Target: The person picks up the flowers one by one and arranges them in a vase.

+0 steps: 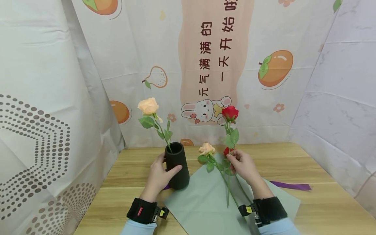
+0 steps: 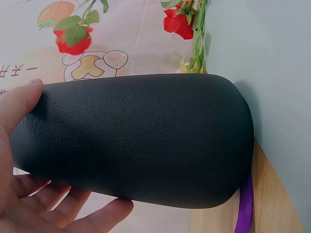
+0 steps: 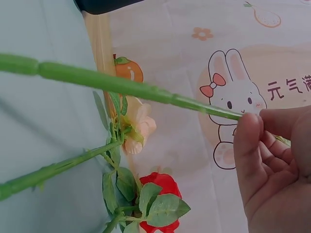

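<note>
The red rose is upright right of centre in the head view, its stem pinched between the thumb and fingers of the right hand, while the left hand, thumb and fingers curved partway round, grips the black vase left of centre, a peach rose leaning from its mouth. Between the hands lies a second peach rose, and another red rose is partly hidden behind the right hand; pale green paper spreads across lower centre, with purple ribbon showing at right.
</note>
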`<state>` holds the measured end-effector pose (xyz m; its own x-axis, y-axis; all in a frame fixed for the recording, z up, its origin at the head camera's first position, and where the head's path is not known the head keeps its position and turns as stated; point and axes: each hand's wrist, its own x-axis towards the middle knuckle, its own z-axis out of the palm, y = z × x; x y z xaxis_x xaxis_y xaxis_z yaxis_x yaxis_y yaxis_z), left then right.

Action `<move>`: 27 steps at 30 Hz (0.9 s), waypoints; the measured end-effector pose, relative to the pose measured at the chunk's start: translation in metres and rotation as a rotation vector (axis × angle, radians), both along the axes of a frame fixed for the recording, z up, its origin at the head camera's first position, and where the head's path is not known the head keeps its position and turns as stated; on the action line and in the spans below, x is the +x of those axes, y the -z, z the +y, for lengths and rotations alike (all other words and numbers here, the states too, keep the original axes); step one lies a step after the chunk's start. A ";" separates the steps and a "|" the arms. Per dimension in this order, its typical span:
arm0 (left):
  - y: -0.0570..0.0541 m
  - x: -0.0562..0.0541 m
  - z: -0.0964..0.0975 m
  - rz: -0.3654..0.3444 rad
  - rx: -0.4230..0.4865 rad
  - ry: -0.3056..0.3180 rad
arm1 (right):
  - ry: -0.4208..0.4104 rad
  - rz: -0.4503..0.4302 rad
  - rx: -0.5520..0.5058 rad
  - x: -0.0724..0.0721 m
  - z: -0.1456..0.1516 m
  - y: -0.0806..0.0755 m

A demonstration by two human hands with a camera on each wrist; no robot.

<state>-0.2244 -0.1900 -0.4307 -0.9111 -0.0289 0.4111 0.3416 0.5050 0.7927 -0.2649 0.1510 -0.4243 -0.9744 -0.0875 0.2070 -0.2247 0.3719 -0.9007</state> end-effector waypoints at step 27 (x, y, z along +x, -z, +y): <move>-0.001 0.000 0.001 0.063 -0.038 -0.007 | 0.022 0.101 -0.246 0.005 0.005 -0.010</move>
